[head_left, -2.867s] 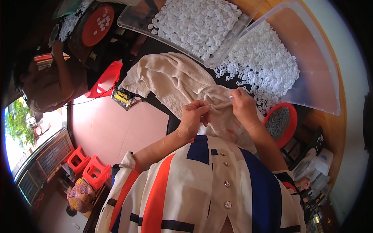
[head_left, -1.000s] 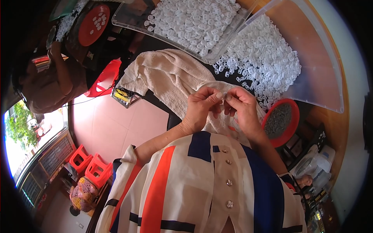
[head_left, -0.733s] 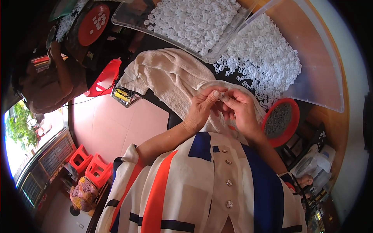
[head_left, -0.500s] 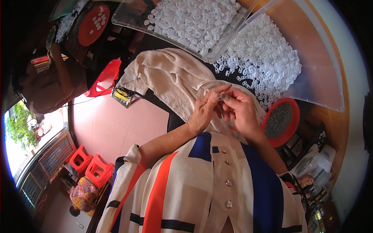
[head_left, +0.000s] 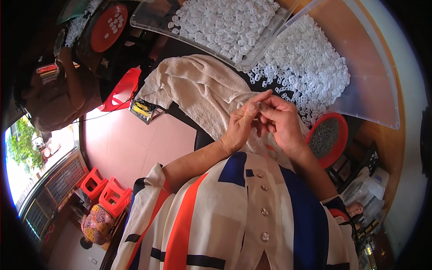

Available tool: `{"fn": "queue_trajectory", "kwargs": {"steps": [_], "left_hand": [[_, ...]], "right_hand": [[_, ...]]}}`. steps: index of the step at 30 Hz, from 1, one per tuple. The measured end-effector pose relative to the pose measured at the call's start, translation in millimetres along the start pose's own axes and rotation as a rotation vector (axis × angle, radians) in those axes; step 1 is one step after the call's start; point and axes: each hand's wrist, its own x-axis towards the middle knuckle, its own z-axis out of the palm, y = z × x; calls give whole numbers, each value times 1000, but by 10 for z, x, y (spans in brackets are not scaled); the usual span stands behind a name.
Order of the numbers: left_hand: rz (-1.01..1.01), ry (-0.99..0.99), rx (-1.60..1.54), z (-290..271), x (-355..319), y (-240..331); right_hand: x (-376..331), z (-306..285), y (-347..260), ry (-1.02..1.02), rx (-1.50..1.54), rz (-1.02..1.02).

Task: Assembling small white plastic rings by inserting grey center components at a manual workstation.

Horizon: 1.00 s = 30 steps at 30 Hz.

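Your left hand (head_left: 238,129) and right hand (head_left: 286,127) have met, likely for two-handed work, towel (head_left: 198,81) beneath fingers (head_left: 250,110) whose grasp I cannot tell.

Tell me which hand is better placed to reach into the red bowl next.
Right, probably: the right hand is nearer the red bowl, which sits beside its forearm. The left hand is farther off, beyond the right.
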Motion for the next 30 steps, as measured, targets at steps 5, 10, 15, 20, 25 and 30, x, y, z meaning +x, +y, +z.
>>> {"fn": "queue_trajectory", "kwargs": {"steps": [5,10,15,20,25,30], "left_hand": [[8,14,-28,8,21,-32],[-26,-6,-22,-7,53,8],[-28,-25,-43,-3,70,52],[-12,6,-68,-12,-14,53],[2,123,-233,-141,-64,203],[-69,280,64,-345,-110,136]], "right_hand": [[-3,29,-40,-10,12,-4],[8,40,-33,29,40,-20],[3,57,-48,23,-15,-34],[-33,126,-61,15,-62,-44],[60,310,-497,154,-210,-305],[190,480,-1047,183,-191,-721]]}}
